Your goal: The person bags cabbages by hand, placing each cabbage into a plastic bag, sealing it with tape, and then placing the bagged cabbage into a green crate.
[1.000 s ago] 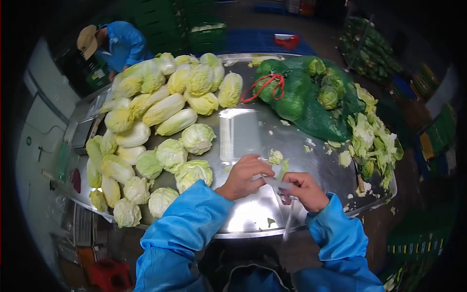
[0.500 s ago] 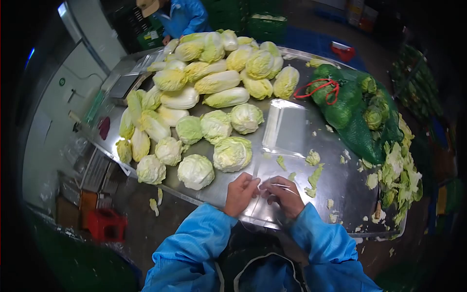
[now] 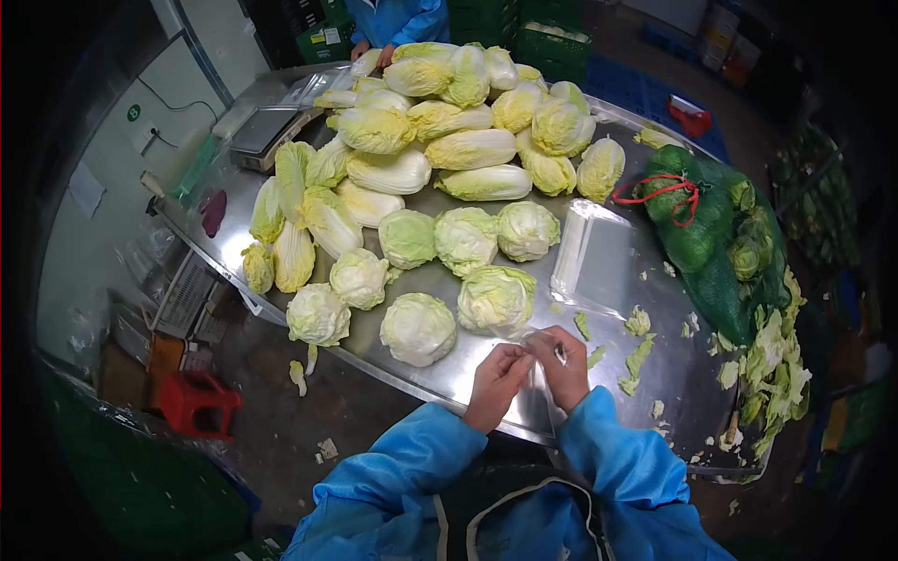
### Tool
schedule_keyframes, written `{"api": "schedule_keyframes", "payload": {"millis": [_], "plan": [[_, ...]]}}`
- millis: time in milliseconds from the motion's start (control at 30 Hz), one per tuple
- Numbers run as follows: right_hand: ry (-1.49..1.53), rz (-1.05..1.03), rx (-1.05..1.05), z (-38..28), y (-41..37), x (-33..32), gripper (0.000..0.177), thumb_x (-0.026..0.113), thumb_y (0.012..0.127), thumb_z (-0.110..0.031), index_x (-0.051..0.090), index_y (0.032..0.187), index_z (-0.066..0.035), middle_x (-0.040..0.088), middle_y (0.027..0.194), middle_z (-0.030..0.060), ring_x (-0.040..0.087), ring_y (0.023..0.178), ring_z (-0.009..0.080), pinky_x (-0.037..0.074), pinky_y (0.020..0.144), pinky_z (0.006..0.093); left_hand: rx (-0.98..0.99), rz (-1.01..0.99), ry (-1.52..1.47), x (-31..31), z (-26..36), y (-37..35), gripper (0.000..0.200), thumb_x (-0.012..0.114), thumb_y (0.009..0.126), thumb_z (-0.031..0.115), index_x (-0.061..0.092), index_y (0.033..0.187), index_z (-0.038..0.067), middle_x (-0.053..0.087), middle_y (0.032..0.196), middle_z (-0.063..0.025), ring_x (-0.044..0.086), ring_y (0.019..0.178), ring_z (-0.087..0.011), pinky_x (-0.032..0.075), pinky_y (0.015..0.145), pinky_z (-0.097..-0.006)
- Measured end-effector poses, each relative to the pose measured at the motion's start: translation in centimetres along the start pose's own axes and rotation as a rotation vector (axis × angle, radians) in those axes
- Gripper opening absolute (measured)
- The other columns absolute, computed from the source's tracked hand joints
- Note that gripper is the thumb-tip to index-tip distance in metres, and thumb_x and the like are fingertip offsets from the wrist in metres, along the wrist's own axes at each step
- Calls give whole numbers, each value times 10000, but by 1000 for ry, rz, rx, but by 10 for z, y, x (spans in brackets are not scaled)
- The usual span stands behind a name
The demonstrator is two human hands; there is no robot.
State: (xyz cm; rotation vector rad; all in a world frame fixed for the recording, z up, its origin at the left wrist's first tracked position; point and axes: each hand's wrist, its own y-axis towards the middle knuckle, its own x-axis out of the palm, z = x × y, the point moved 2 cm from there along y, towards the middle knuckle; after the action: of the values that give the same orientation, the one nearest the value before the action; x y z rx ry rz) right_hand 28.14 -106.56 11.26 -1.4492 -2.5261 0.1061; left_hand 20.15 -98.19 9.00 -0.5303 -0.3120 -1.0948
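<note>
My left hand (image 3: 499, 385) and my right hand (image 3: 563, 366) meet just above the near edge of the metal table (image 3: 440, 388). Both have their fingers pinched on a thin, clear plastic bag (image 3: 536, 400), which is hard to make out against the shiny metal. Right behind my hands sits a round cabbage (image 3: 497, 297). Another cabbage (image 3: 418, 329) lies to the left of it. Beyond the right hand, a stack of flat clear plastic bags (image 3: 595, 257) rests on the table.
Napa cabbages (image 3: 477, 150) are piled at the back. A green mesh sack (image 3: 692, 243) of cabbages lies at right, near loose trimmed leaves (image 3: 772, 365). A scale (image 3: 262, 131) stands back left, a red stool (image 3: 199, 404) on the floor. Across the table is a person in blue (image 3: 402, 23).
The view has shifted, so the table's contents appear lower and mostly further right. My hands have come closer together and stand nearer the round cabbage, still pinching the clear plastic.
</note>
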Motion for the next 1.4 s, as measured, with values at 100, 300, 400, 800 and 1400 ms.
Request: {"api": "schedule_keyframes", "payload": {"millis": [100, 300, 400, 800, 1400], "plan": [[143, 94, -54, 24, 23, -18, 50, 525, 852, -75, 509, 874, -32, 582, 702, 33, 497, 586, 80, 418, 570, 234, -178, 46, 137, -22, 21, 8, 122, 571, 864, 144, 578, 931, 43, 489, 645, 41, 388, 529, -7, 269, 448, -164], [275, -52, 271, 15, 64, -41, 172, 509, 841, -46, 486, 1011, -26, 505, 666, 32, 513, 583, 112, 431, 502, 231, -132, 126, 185, -78, 31, 70, 118, 560, 858, 162, 610, 890, 60, 548, 704, 29, 435, 563, -52, 360, 522, -197], [15, -6, 81, 53, 115, -43, 195, 556, 821, -82, 520, 1003, -21, 516, 690, 35, 520, 609, 117, 428, 511, 249, 305, 344, 490, -96, 4, 132, 134, 570, 843, 159, 593, 877, 32, 557, 735, -25, 481, 632, -118, 394, 586, -241], [340, 157, 12, 86, 85, -54, 85, 574, 818, -78, 540, 871, -21, 578, 796, 38, 542, 717, 115, 440, 622, 255, 360, 157, 146, -84, 2, 115, 112, 478, 904, 102, 539, 937, 13, 592, 835, -53, 539, 840, -112, 428, 756, -234], [793, 264, 257, 118, 52, -84, 78, 543, 802, -11, 510, 867, -38, 551, 801, 54, 554, 752, 157, 457, 683, 272, 129, -128, 280, -93, -24, 97, 101, 496, 897, 99, 542, 941, 21, 568, 1111, -117, 533, 910, -115, 424, 806, -243]]}}
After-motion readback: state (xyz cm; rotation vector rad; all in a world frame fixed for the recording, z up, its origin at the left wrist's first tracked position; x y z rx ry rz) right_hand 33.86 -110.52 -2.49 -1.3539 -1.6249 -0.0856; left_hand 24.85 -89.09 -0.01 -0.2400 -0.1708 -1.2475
